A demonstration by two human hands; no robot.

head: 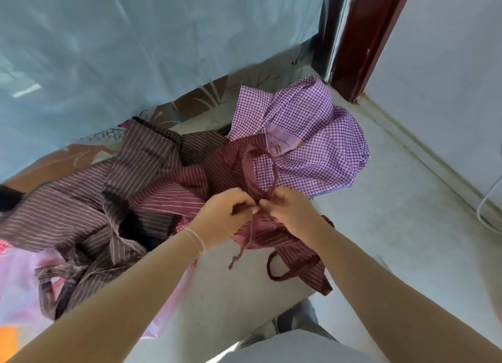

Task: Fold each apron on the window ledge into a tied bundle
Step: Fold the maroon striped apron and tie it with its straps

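Observation:
A maroon striped apron (pixel 190 183) lies crumpled in the middle of the grey window ledge (pixel 394 199). Its dark strap (pixel 260 167) forms a loop that rises over the cloth. My left hand (pixel 225 216) and my right hand (pixel 288 208) meet at the base of that loop, and each pinches the strap between thumb and fingers. A loose strap end (pixel 239 254) and a second loop (pixel 288 273) hang off the ledge's front edge. A purple checked apron (pixel 312 134) sits bunched behind the hands. Brown striped aprons (pixel 89 213) are heaped at the left.
The blue-covered window (pixel 135 36) closes off the back, with patterned film (pixel 206 96) along its base. A dark red frame post (pixel 364 36) and a white wall (pixel 448 77) bound the right side. Pink plastic (pixel 21 289) lies under the left heap.

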